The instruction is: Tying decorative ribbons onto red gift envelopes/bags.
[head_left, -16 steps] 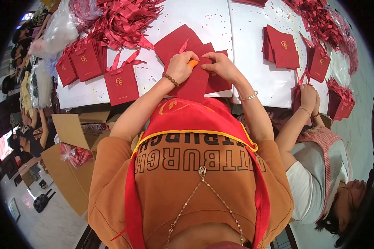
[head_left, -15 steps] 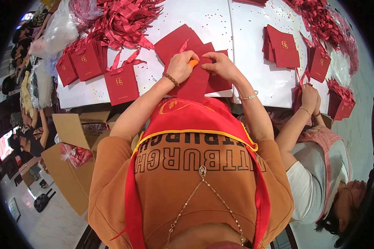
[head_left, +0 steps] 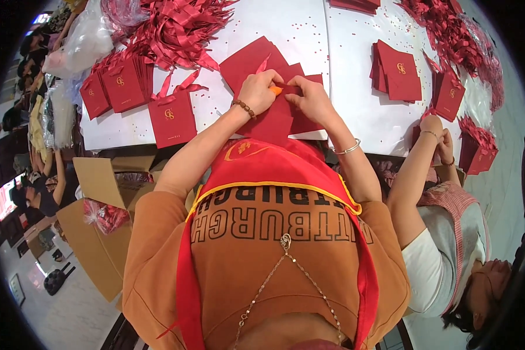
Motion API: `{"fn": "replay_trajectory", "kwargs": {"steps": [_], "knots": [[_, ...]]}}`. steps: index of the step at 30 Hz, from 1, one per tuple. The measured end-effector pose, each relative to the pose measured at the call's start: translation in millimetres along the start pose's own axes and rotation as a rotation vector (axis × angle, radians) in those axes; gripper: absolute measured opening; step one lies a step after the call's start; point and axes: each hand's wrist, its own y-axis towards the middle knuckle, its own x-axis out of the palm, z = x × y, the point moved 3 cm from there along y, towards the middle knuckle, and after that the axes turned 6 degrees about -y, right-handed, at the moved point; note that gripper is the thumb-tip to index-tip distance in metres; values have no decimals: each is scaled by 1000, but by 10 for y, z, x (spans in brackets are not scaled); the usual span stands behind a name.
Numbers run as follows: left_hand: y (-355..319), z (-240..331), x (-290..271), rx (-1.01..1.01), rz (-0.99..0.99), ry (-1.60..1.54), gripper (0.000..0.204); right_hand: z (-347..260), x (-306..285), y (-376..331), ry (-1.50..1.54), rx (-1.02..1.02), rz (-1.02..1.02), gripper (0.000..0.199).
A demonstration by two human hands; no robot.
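Both my hands are closed at the upper edge of a dark red paper bag (head_left: 272, 123) lying flat in front of me. My left hand (head_left: 260, 94) grips it from the left, with an orange cover (head_left: 276, 90) showing at a fingertip. A red ribbon (head_left: 264, 63) sticks up just beyond that hand. From the right, my right hand (head_left: 312, 102) pinches the same edge with thumb and forefinger; whether ribbon is also between them is hidden. More flat red bags (head_left: 254, 55) lie fanned out under and beyond my hands.
Finished-looking bags with ribbon handles (head_left: 172, 119) lie to the left, below a heap of red ribbons (head_left: 184, 26). Another bag stack (head_left: 399, 70) is at right. A co-worker's hands (head_left: 437, 131) work beside me. An open cardboard box (head_left: 99, 181) stands below the white table (head_left: 216, 125).
My right hand's fingers have curled in closer to my left hand at the bag's edge. The co-worker's hands have shifted slightly. The bags on the table keep their places.
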Motion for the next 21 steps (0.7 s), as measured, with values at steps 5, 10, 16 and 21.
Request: {"fn": "replay_trajectory", "kwargs": {"steps": [5,10,16,21], "knots": [[-78,2,102,19,146,-67,14,-21,1,-24,90,75,-26,26],[-76,-99,30,-68,-107,-457,16,-60,-38,-88,259,195,-65,25],[79,107,-342,394,-190,240,25,-151,32,-66,36,-42,-2,23],[406,-108,-417,-8,-648,25,24,-324,59,-40,-43,-202,33,19]]}}
